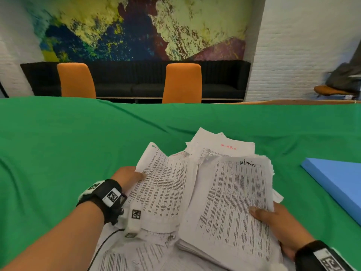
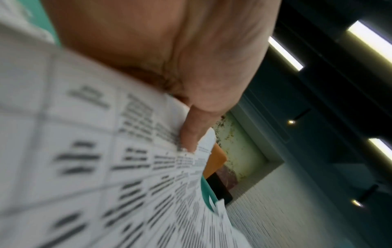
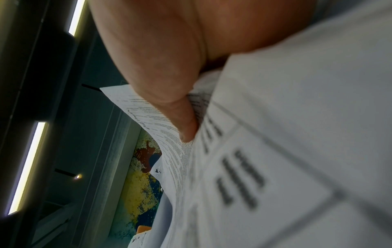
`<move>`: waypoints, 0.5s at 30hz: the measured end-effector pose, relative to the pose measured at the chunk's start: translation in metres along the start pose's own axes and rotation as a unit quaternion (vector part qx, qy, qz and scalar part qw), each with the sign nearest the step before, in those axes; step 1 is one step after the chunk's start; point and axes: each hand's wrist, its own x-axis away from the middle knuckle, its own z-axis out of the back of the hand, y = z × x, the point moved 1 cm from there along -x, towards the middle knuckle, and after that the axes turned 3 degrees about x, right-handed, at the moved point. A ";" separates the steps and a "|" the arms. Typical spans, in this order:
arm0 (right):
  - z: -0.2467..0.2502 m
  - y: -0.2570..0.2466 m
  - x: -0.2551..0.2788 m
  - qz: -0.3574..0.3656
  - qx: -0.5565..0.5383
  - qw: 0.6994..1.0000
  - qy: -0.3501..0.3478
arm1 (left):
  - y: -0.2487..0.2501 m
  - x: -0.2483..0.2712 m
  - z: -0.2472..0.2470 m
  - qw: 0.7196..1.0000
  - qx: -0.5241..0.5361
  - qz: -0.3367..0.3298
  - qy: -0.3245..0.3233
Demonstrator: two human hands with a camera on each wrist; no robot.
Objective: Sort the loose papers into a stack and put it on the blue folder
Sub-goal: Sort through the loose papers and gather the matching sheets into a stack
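A messy heap of printed white papers (image 1: pixel 205 192) lies before me on the green tablecloth. My left hand (image 1: pixel 130 178) pinches a bundle of sheets (image 2: pixel 106 159) at its left edge, thumb (image 2: pixel 192 134) on top. My right hand (image 1: pixel 277 223) grips a thicker stack (image 1: pixel 234 202), topped by a page marked "admin", at its right edge; the thumb (image 3: pixel 182 120) presses on the top sheet (image 3: pixel 275 151). The fingers of both hands are hidden under the paper. The blue folder (image 1: pixel 336 180) lies flat at the right, apart from the papers.
The green cloth (image 1: pixel 78 145) covers the whole table, with bare cloth to the left and beyond the papers. Two orange chairs (image 1: pixel 182 83) and a black bench stand behind the far edge. More loose sheets (image 1: pixel 136 255) lie near me under my arms.
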 end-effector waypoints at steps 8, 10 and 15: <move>-0.001 -0.005 0.005 -0.008 -0.015 1.000 -0.011 | 0.003 0.031 -0.023 0.986 0.166 -0.018 -0.025; 0.004 -0.016 0.011 0.006 -0.032 0.999 -0.021 | 0.000 0.029 -0.017 0.988 0.149 -0.027 0.013; 0.019 -0.072 0.033 0.117 -0.165 0.979 -0.030 | -0.007 0.034 0.014 0.966 0.250 -0.041 0.057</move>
